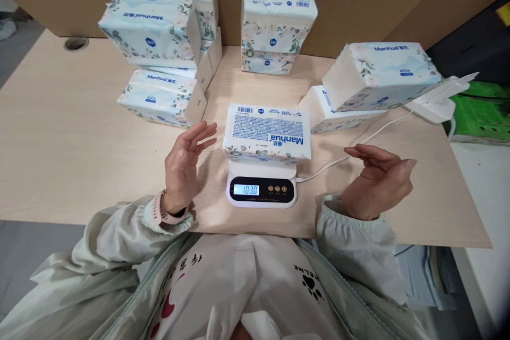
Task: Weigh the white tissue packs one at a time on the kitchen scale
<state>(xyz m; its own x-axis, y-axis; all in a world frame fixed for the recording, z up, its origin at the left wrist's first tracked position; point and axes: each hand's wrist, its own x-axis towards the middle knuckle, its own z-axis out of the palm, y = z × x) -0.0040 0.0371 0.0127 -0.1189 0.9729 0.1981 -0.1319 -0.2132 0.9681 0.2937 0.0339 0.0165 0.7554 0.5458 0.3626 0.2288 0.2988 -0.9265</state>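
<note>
A white pack of tissues [266, 130] with blue print lies on a small white digital scale [262, 170], whose lit display reads 103.0. To the left of that pack, my left hand [186, 164] is raised with fingers extended, apart from it and holding nothing. On the other side my right hand [376, 180] hovers over the table near the white cable [330, 164], fingers stretched out and nothing in them. Neither hand touches the pack or the scale.
Several tissue packs [151, 29] are stacked at the back left, more packs [274, 26] at the back middle, and two packs [382, 74] at the right. Behind them stands a brown cardboard panel [326, 0]. A white power strip [434, 106] and a green bin [482, 111] are far right.
</note>
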